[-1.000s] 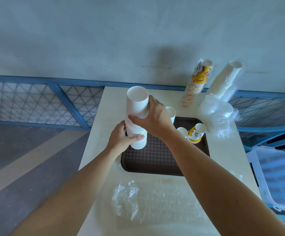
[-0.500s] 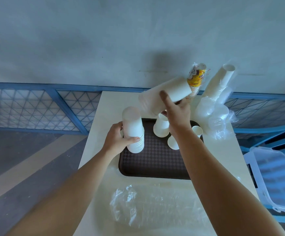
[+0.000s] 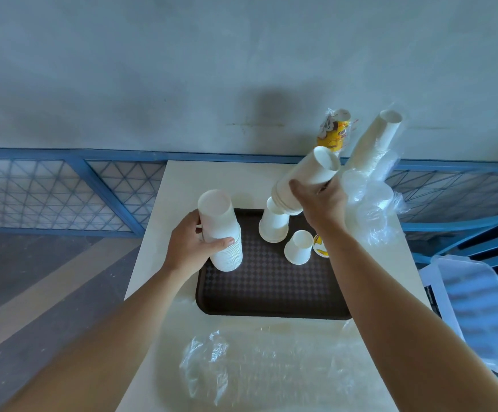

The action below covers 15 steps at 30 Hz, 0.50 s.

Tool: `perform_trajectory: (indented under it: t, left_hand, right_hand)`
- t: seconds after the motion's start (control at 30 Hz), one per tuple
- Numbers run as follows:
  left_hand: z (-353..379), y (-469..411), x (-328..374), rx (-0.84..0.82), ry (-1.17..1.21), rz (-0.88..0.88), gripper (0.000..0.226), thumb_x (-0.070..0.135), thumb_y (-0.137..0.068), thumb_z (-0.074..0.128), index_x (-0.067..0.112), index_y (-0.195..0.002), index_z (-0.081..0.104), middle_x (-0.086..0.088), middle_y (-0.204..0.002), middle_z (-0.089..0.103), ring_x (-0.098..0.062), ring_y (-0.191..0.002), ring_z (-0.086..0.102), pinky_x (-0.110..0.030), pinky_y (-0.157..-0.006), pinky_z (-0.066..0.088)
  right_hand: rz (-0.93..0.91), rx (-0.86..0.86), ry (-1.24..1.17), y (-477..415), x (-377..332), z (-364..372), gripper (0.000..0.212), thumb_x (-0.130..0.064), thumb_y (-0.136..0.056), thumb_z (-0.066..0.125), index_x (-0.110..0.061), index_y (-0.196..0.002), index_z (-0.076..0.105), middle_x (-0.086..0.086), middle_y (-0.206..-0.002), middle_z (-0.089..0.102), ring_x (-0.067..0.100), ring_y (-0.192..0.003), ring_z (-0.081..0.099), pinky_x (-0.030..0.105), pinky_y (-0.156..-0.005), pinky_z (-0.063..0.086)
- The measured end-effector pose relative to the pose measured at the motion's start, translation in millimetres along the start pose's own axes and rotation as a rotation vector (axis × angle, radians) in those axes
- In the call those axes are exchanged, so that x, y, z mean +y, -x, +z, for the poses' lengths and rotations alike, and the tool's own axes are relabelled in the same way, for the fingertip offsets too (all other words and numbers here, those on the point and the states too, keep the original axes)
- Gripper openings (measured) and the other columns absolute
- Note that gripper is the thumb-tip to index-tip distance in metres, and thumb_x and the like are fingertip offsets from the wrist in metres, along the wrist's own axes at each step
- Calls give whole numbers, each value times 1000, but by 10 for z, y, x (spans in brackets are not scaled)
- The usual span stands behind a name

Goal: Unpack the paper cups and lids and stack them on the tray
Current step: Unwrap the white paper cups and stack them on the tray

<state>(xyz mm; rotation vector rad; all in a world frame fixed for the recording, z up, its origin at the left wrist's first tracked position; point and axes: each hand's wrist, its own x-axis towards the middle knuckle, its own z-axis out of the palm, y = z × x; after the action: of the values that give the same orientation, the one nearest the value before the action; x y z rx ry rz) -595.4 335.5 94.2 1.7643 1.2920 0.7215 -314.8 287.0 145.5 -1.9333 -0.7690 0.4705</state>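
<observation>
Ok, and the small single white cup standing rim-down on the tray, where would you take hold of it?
Probably from above, with the grip around the side wall of the small cup just below its upturned base. It stands rim-down and tapers upward, so the top is narrowest. Its near side is open tray; a yellow printed cup crowds its right.

tray (image 3: pixel 271 292) ctr on table (image 3: pixel 182 179) | cup stack (image 3: pixel 218 215) on tray L | 2nd stack (image 3: pixel 301 179) over rear-R | wrapper (image 3: pixel 256 367) — front

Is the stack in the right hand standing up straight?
No, the right hand holds its cup stack tilted over the tray.
</observation>
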Motion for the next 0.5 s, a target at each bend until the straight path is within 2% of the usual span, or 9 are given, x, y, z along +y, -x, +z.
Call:
perform_trajectory:
  t: [0.13, 0.27, 0.37, 0.5]
  left_hand:
    - [-4, -19, -28, -12, -12, -12, 72, 35, -69, 99, 26, -130, 62, 14, -122, 69, 0, -109, 62, -19, -81, 48]
    - [3, -25, -38, -11, -18, -26, 72, 33, -69, 99, 26, -130, 63, 13, -122, 70, -3, -108, 63, -18, -80, 47]
    - [13, -39, -45, -8, -24, -30, 72, 33, -68, 99, 27, -130, 63, 15, -121, 70, 0, -107, 63, -19, -79, 48]
    - [19, -49, -36, -13, -26, -40, 70, 33, -68, 99, 30, -128, 63, 18, -119, 70, -1, -105, 64, -16, -78, 47]
  right_hand:
    - [-107, -53, 147, -81, 202, 211, 72, -52, -75, 84, -17, -130, 54, 0, -114, 69, 21, -101, 63, 33, -85, 49]
    - [-136, -100, 237, -99, 331, 404, 70, -48, -75, 85, -9, -124, 53, 7, -110, 68, 30, -100, 64, 42, -88, 53]
    - [-122, -163, 276, -104, 450, 521, 68, -47, -75, 86, -9, -120, 52, 7, -109, 67, 29, -99, 63, 38, -83, 51]
    - [-74, -269, 340, -109, 594, 655, 74, -45, -75, 86, -10, -128, 48, 8, -118, 66, 31, -108, 63, 32, -82, 43]
